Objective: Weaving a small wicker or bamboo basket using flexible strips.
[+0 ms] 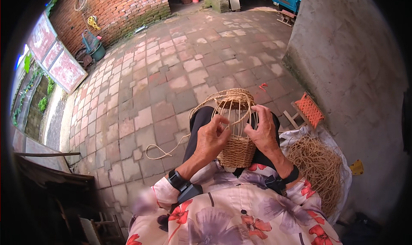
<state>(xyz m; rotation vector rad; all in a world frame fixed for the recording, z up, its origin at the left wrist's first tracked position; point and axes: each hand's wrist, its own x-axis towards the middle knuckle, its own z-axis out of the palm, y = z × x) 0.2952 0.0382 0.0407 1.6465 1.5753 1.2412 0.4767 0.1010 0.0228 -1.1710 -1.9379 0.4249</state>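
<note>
Floral shirt (231, 221): nearest the camera, pale with red and purple blooms.
Woven basket (236, 154): between the dark trouser legs (198, 127) — tight weave at its near and far ends, bare upright stakes (234, 117) between.
Left hand (210, 138): curled at the basket's left side, thumb and fingers bent; cannot tell whether it grips a stake.
Right hand (264, 133): curved at the right side, fingertips by the stakes — its grip cannot be made out either.
Cord (205, 102): loops off the basket's far end and trails left.
White sack (344, 180): at right, holding tangled strands (315, 165).
Orange woven seat (309, 109): beyond the sack, near a grey wall (347, 60).
Brick wall (124, 11): far left, across the paving (171, 73).
</note>
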